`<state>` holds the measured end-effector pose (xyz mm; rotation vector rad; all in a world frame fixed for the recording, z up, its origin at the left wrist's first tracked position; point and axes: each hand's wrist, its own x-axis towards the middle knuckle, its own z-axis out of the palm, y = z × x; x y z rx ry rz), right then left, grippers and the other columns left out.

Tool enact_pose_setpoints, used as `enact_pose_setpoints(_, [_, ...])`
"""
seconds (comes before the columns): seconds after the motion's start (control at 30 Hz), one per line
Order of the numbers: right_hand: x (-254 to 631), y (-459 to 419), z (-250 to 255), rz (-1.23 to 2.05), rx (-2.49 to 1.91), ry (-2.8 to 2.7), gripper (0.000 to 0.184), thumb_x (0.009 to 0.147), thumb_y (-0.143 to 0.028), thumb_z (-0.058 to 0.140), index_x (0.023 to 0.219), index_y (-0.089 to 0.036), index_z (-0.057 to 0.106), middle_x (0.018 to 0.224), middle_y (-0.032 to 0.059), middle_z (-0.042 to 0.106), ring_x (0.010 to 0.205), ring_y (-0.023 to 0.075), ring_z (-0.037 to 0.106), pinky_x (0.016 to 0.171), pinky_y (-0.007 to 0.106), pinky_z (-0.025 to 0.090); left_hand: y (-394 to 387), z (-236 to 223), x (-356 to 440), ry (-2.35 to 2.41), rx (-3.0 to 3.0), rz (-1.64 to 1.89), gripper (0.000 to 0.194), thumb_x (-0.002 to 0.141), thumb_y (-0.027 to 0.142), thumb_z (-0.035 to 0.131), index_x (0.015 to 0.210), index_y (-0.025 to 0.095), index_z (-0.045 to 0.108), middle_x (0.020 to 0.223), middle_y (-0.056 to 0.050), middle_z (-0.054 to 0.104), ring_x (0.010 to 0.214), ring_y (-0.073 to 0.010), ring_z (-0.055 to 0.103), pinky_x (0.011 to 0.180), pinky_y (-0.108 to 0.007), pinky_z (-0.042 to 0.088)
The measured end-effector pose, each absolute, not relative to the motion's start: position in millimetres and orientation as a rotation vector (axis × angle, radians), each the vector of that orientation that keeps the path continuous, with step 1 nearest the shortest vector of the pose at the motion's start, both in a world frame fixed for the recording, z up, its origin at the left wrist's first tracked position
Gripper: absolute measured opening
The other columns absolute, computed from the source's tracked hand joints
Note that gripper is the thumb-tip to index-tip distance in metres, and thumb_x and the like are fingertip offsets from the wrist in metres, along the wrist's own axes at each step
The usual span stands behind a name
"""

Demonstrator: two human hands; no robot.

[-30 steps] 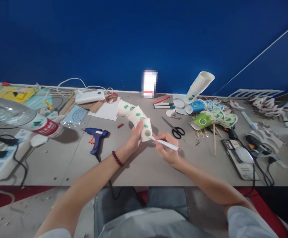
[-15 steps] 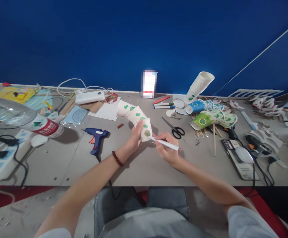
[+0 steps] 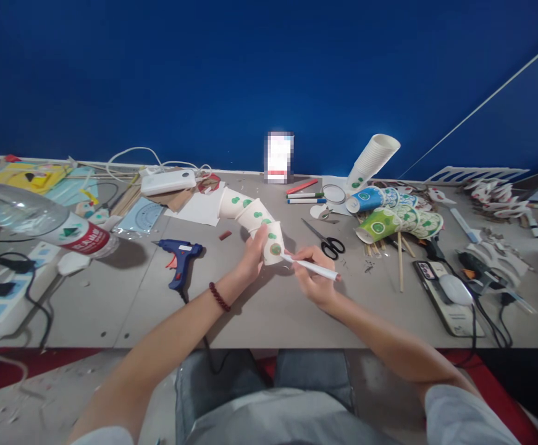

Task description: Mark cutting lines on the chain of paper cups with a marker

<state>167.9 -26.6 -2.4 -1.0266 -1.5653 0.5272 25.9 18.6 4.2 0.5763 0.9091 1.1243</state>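
A curved chain of white paper cups (image 3: 251,213) with green spots lies in the middle of the table. My left hand (image 3: 253,253) grips its near end, the fingers partly hidden behind the cup. Between the fingers of my right hand (image 3: 314,277) is a white marker (image 3: 317,269), its tip at the near cup's edge beside a round green-and-brown mark. Left of my left hand lies a blue hot glue gun (image 3: 180,259). Black-handled scissors (image 3: 331,246) rest beyond my right hand.
Green and blue cup chains (image 3: 380,225) lie to the right, below a leaning stack of white cups (image 3: 373,161). A phone (image 3: 445,303) with a white charger sits near the front right. A plastic bottle (image 3: 78,232) and a power strip (image 3: 23,296) occupy the left.
My right hand and the marker have shifted slightly to the right, and the marker's tip has moved with them. The left hand and cup chain look the same.
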Motion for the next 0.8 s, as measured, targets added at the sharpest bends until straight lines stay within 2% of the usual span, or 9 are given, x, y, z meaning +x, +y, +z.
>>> enact_pose_setpoints(0.27, [167.6, -25.3, 1.0, 0.465, -1.084, -1.548, 0.004, 0.084, -0.024, 0.06, 0.086, -0.022, 0.062, 0.068, 0.0009, 0.07, 0.059, 0.0161, 0.067, 0.053, 0.027, 0.053, 20.7, -0.5, 25.4, 0.942, 0.531, 1.179, 0.057, 0.068, 0.064, 0.073, 0.098, 0.018, 0.06, 0.078, -0.003, 0.067, 0.072, -0.0164, 0.065, 0.07, -0.029, 0.051])
enact_pose_setpoints(0.43, [164.6, -26.5, 4.3, 0.408, -1.12, -1.587, 0.005, 0.083, -0.024, 0.062, 0.086, -0.022, 0.065, 0.069, 0.0012, 0.072, 0.058, 0.0159, 0.067, 0.053, 0.027, 0.053, 19.5, 0.3, 25.2, 0.933, 0.534, 1.184, 0.053, 0.07, 0.061, 0.073, 0.1, 0.019, 0.061, 0.084, -0.004, 0.067, 0.078, -0.0168, 0.065, 0.073, -0.03, 0.05])
enact_pose_setpoints(0.8, [163.7, -28.1, 5.5, 0.379, -1.142, -1.621, 0.005, 0.082, -0.023, 0.063, 0.086, -0.023, 0.067, 0.068, 0.0011, 0.072, 0.056, 0.0161, 0.067, 0.052, 0.027, 0.052, 18.9, 1.1, 25.7, 0.945, 0.561, 1.185, 0.054, 0.07, 0.061, 0.072, 0.099, 0.017, 0.061, 0.084, -0.004, 0.066, 0.078, -0.017, 0.063, 0.073, -0.029, 0.05])
